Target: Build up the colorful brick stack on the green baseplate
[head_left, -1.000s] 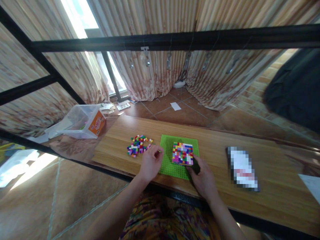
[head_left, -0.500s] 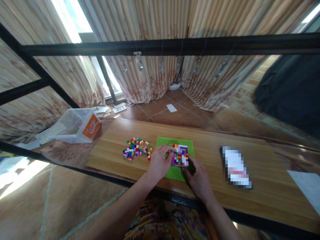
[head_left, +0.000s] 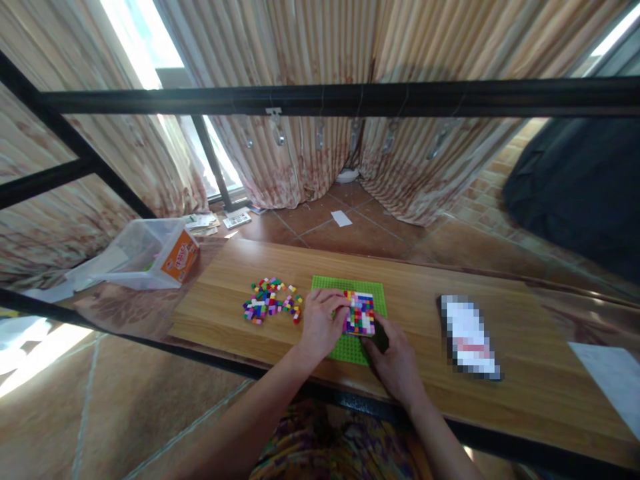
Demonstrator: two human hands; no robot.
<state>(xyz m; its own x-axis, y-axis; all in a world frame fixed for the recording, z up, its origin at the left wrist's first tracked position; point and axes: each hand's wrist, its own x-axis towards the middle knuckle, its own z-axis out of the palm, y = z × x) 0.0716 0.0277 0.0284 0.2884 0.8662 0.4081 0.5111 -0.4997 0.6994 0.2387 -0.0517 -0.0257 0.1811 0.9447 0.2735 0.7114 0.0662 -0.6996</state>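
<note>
Since a second ago, the left hand (head_left: 323,323) has crossed from the loose bricks (head_left: 273,309) to the multicoloured block square (head_left: 361,313), fingertips pressing its left edge; right hand (head_left: 395,360), fingers curled, steadies the green baseplate (head_left: 350,347) beneath.

Both hands forward, close together — left hand (head_left: 323,323) fingers curled, right hand (head_left: 395,363) palm down.

Block panel (head_left: 361,312) sits on baseplate (head_left: 349,288), which lies on table (head_left: 410,267). Loose bricks (head_left: 271,309) lie left of the baseplate; a flat packet (head_left: 469,335) lies well right. Plastic bin (head_left: 145,253) stands off the table's left end.
</note>
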